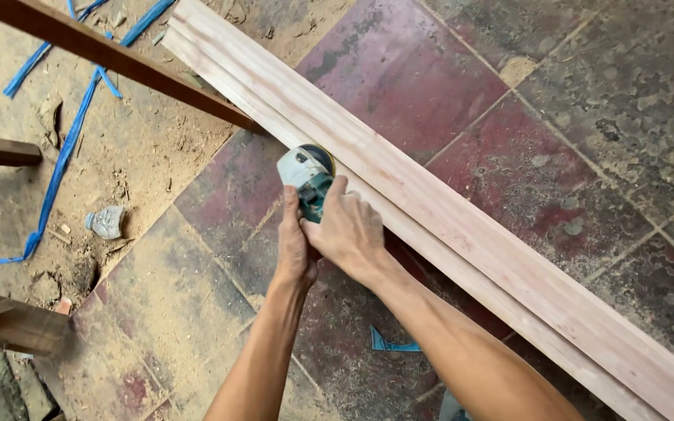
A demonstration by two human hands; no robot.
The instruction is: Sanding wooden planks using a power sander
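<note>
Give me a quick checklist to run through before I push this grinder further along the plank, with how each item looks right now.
1. Both hands on the tool: ok. The left hand and right hand both wrap the teal grinder.
2. Disc on the wood: ok. The grinder sits at the near edge of the pale plank.
3. Plank held firm: cannot tell. No clamp shows.
4. Path ahead: not ok. The dark wooden beam crosses the plank just beyond the grinder.
5. Cord out of the way: cannot tell. No cord shows.
6. Floor: not ok. Blue strapping and sawdust lie nearby.
</note>
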